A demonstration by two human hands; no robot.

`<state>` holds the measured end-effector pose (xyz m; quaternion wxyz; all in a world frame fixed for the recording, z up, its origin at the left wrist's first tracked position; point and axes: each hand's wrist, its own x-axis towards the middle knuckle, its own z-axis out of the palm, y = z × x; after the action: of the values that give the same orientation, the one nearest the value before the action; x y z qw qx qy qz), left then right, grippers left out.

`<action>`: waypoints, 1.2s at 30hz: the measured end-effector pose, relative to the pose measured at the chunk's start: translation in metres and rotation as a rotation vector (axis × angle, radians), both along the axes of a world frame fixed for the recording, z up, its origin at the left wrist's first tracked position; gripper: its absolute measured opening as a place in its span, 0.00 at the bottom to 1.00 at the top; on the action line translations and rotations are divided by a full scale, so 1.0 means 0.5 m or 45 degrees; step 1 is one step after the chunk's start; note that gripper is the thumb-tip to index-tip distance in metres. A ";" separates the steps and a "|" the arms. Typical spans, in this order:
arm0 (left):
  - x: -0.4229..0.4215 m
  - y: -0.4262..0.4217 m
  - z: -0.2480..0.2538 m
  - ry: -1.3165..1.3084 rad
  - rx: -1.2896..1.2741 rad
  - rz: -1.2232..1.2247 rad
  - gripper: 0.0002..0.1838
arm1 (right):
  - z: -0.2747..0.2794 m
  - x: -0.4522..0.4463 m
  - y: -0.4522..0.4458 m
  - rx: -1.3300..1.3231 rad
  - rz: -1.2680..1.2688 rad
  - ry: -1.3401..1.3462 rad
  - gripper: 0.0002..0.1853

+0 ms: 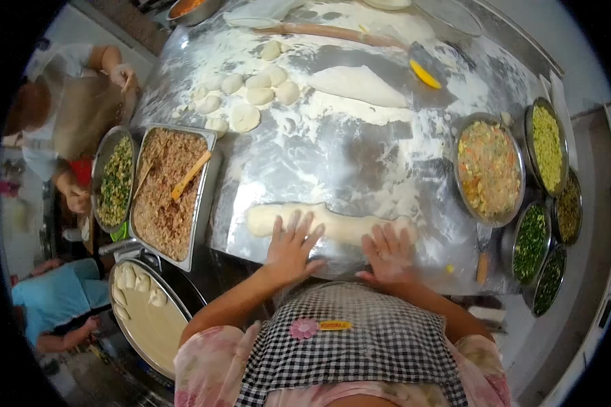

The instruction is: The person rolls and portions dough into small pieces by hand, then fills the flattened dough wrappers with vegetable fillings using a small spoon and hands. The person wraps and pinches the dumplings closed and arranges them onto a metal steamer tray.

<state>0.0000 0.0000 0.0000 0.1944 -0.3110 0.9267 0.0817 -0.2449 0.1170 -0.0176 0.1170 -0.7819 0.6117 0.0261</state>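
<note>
Two hands (290,252) | palms down, fingers spread — fingertips on dough roll (344,226) | forearms (232,299) angled inward

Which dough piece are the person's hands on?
The long roll nearest the apron, under the left hand and right hand; the small rounds and flat piece lie beyond.

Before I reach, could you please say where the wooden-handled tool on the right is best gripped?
Probably by its wooden handle, from the near side with the right hand: it points toward the near table edge, while the metal end lies by the large bowl.
</note>
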 end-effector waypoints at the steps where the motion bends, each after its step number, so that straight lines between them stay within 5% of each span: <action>1: -0.011 -0.027 0.001 0.028 -0.079 0.032 0.42 | 0.001 0.023 -0.020 0.013 -0.084 0.028 0.50; 4: -0.057 -0.148 -0.010 -0.058 -0.126 0.169 0.39 | 0.002 0.014 -0.151 0.168 -0.429 0.240 0.44; 8: -0.068 -0.335 -0.048 0.401 -0.503 0.442 0.34 | -0.023 -0.093 -0.351 -0.327 -0.864 0.187 0.35; 14: 0.011 -0.229 -0.039 0.233 -0.024 -0.055 0.29 | -0.059 -0.044 -0.179 -0.102 -0.475 0.359 0.35; 15: 0.016 -0.173 -0.052 0.544 -0.215 -0.067 0.25 | -0.027 -0.007 -0.131 -0.011 -0.435 0.389 0.36; 17: 0.007 -0.100 -0.050 0.993 -0.055 -0.246 0.30 | 0.003 0.070 -0.015 0.035 -0.412 0.270 0.40; 22: -0.089 -0.047 -0.059 0.852 -0.056 -0.677 0.34 | -0.017 0.107 0.074 0.058 -0.572 0.135 0.45; 25: -0.137 -0.129 -0.015 0.211 0.247 -0.321 0.32 | -0.024 0.010 -0.083 -0.060 -0.725 0.275 0.42; 28: -0.137 -0.194 0.005 0.168 0.208 0.059 0.31 | -0.043 -0.114 -0.223 -0.351 -0.881 0.226 0.37; 31: -0.049 -0.204 -0.038 0.370 -0.114 -0.052 0.31 | -0.028 -0.145 -0.206 -0.246 -0.662 0.249 0.34; 34: -0.001 -0.128 -0.025 0.114 -0.172 -0.021 0.32 | -0.049 -0.104 -0.072 -0.112 -0.459 0.200 0.31; 36: 0.000 -0.044 -0.027 0.586 -0.315 -0.080 0.38 | -0.031 -0.062 0.067 -0.099 -0.333 0.157 0.32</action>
<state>-0.0001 -0.0221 -0.0137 -0.0586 -0.2768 0.9587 0.0301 -0.2760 0.1504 -0.0330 0.0512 -0.6963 0.7150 0.0350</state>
